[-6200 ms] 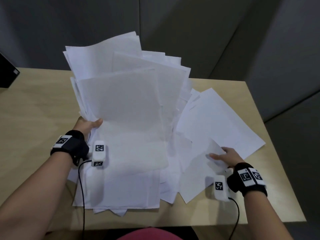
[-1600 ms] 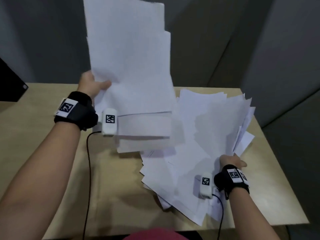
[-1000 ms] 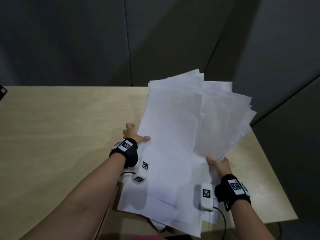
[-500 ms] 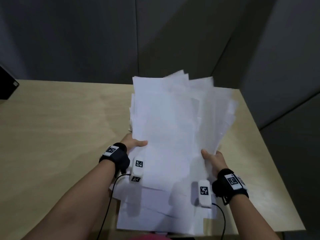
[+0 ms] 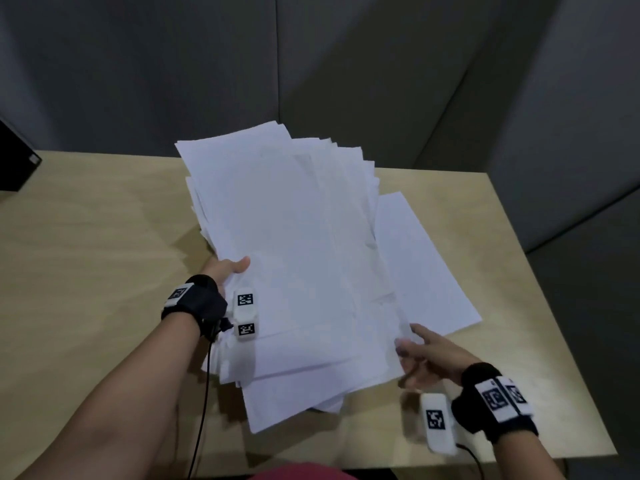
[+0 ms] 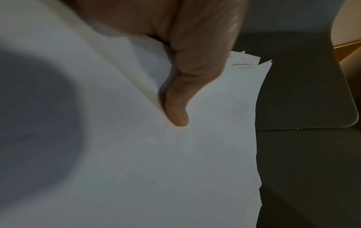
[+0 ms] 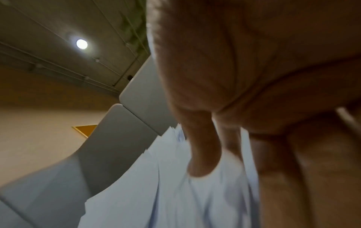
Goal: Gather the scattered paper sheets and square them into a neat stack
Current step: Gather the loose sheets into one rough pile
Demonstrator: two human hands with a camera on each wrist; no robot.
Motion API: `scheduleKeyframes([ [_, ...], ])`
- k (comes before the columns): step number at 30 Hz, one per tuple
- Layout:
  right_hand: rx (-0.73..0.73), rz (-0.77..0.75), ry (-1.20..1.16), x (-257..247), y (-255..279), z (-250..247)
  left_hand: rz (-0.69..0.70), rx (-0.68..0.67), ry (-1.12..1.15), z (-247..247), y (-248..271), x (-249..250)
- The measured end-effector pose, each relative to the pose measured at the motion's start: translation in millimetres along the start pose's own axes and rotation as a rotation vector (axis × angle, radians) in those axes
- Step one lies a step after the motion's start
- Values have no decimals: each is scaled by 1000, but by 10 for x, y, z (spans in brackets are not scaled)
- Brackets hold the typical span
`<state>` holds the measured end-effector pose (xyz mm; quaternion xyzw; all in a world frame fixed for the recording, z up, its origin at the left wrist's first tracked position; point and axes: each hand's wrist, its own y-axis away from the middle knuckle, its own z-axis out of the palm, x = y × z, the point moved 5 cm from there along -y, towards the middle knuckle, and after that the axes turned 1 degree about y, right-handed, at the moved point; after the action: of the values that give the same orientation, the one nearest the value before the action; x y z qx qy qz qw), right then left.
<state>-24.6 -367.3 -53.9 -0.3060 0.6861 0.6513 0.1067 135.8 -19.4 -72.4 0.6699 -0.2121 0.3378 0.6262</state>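
A thick, uneven bundle of white paper sheets slopes up from the wooden table, its edges fanned out at the top and bottom. My left hand grips the bundle's left edge, thumb pressed on the top sheet and fingers hidden beneath. My right hand is at the bundle's lower right edge, its fingers fairly straight and touching the sheet edges; that view is blurred. One single sheet lies flat on the table to the right, partly under the bundle.
A black object sits at the table's far left edge. Grey partition panels stand right behind the table. The table's right edge runs close to my right wrist. Bare wood spreads left of the bundle.
The bundle has dropped lower and leans flatter. My right hand released its grip on the right side and slid down to the lower right edge. One sheet now lies apart at the right.
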Motion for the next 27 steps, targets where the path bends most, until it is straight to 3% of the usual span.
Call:
scheduleKeyframes([
  [2,56,39,149,-62,111,-225,6,-12,-33,15,14,32],
  [6,731,-86,262,-252,-50,-997,-2,-62,-57,82,57,33],
  [7,802,-66,365,-280,-130,-1082,-5,-71,-56,115,73,27],
  [10,791,13,489,-301,-399,-1132,-19,-111,-32,254,110,26],
  [14,749,18,369,-254,-466,-986,-20,-151,-32,446,106,-38],
  [19,321,75,244,-87,-423,-670,26,-79,-125,521,45,-125],
  [23,542,-23,-203,-141,-403,-951,96,-45,-331,577,52,-110],
  [27,500,-63,-312,-369,-517,-850,153,-37,-526,689,53,-85],
])
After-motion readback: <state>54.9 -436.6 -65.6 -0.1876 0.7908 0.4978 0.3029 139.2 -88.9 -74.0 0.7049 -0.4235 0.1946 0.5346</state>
